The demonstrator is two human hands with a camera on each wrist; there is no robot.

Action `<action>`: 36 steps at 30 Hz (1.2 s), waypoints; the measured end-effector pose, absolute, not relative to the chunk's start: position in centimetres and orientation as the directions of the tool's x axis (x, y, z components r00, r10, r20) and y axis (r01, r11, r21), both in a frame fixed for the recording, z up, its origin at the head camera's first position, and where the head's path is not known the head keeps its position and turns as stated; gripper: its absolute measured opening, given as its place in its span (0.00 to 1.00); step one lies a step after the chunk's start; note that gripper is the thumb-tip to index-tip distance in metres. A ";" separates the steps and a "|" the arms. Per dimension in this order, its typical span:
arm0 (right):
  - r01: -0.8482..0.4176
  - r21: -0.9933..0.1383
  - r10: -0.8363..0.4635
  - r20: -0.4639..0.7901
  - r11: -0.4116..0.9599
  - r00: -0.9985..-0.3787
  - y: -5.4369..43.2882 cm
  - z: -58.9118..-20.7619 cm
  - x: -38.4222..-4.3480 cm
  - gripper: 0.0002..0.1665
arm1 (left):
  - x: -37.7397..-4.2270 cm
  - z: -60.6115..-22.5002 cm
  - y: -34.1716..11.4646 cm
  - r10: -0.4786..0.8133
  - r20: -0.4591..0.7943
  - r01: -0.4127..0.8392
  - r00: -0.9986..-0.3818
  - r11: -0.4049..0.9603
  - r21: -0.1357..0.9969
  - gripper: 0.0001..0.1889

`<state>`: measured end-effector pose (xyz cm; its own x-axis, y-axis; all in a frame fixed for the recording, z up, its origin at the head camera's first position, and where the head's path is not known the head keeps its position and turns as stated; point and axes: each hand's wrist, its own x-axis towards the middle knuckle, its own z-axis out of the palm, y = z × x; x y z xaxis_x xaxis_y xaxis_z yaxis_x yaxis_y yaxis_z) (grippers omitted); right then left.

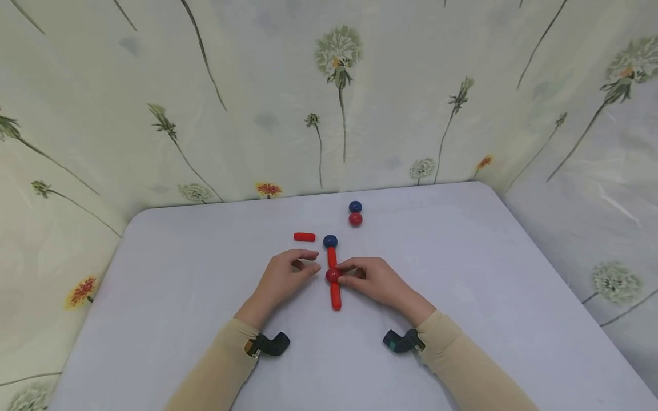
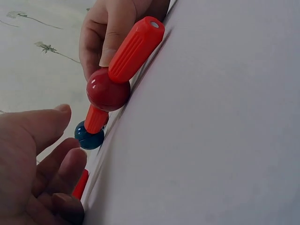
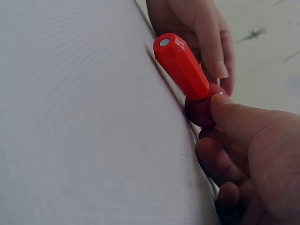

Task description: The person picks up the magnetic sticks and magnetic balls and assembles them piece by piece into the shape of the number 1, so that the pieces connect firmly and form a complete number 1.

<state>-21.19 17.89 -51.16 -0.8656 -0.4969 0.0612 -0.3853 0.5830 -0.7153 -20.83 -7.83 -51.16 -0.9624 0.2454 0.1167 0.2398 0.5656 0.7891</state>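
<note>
A line of toy balls and ribbed rods lies on the white table: a blue ball (image 1: 330, 242) at the far end, a red rod (image 1: 331, 257), a red ball (image 1: 333, 275), then a second red rod (image 1: 336, 297) pointing towards me. A small silvery disc shows in that rod's free end (image 2: 154, 24). From the right side, my right hand (image 1: 377, 279) pinches the red ball between thumb and fingers. My left hand (image 1: 288, 274) is just left of the line, thumb and fingers apart with nothing between them.
A loose red rod (image 1: 304, 237) lies beyond my left hand. Further back, another blue ball (image 1: 355, 206) and another red ball (image 1: 355, 220) sit close together. Flower-patterned cloth (image 1: 380, 125) hangs behind the white table (image 1: 488, 257).
</note>
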 end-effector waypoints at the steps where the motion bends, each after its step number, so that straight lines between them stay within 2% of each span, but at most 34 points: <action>1: -0.386 -0.715 -0.498 0.061 0.583 -0.865 17.9 -51.1 -21.2 0.17 | -20.9 -51.2 -7.8 0.257 0.111 0.242 -0.960 0.564 0.789 0.17; 14: -0.377 -0.719 -0.497 0.050 0.584 -0.866 18.0 -51.0 -21.3 0.17 | -20.5 -51.6 -7.3 0.325 0.106 0.281 -0.940 0.557 0.782 0.16; 36: -0.380 -0.726 -0.493 0.066 0.573 -0.868 18.0 -51.6 -21.3 0.16 | -20.1 -51.8 -6.7 0.341 0.086 0.289 -0.936 0.606 0.741 0.16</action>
<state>-21.34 18.02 -51.55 -0.8677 -0.4928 0.0656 -0.3805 0.5734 -0.7256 -20.14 -6.69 -51.80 -0.9360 0.3414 0.0861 0.2893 0.6063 0.7408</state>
